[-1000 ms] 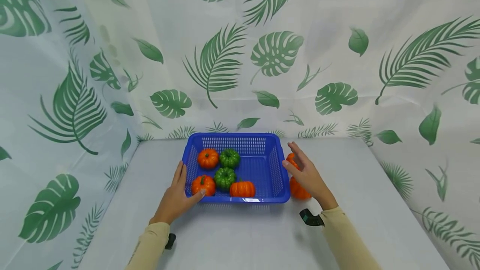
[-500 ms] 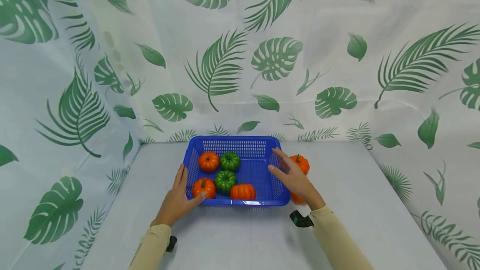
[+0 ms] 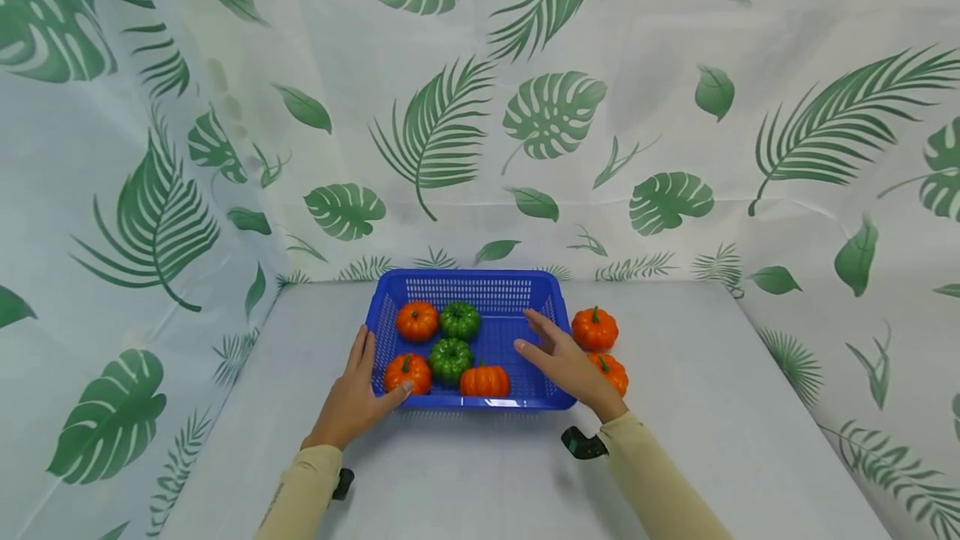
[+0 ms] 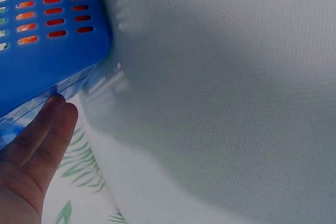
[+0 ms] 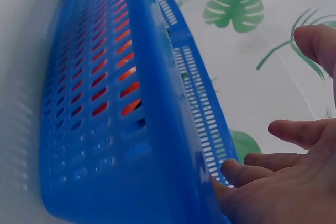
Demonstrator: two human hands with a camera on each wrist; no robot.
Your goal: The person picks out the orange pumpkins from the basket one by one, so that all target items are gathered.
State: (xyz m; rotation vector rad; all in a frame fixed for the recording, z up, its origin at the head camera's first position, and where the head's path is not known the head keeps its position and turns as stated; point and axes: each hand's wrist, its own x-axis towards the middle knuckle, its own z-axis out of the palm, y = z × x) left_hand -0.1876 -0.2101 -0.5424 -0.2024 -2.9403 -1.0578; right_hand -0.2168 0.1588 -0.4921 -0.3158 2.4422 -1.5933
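So I'm standing here watching someone at a white table point(image 3: 465, 473), with a blue basket point(image 3: 480, 274) set lengthwise left to right. The thing to look at is the right side: two loose orange pumpkins point(image 3: 595, 329) sit outside, just beyond the basket's right wall, one far and one nearer, the near one partly behind the wrist. The right hand point(image 3: 564, 363) is way closer to them than the left, but its fingers point far-left over the basket, so the pair lie off to its right. That hand's released, fingers spread, nothing in it; can't tell if it's brushing the rim.

Left hand point(image 3: 351, 397) has straight fingers resting along the basket's left wall, thumb over the near rim. Not clenched, more of a flat touch.

Inside, mostly left: three orange pumpkins point(image 3: 417, 322) and two green pumpkins point(image 3: 451, 361), one of the orange ones looking tipped on its side. Leafy sheeting point(image 3: 442, 132) hangs behind, fwiw.
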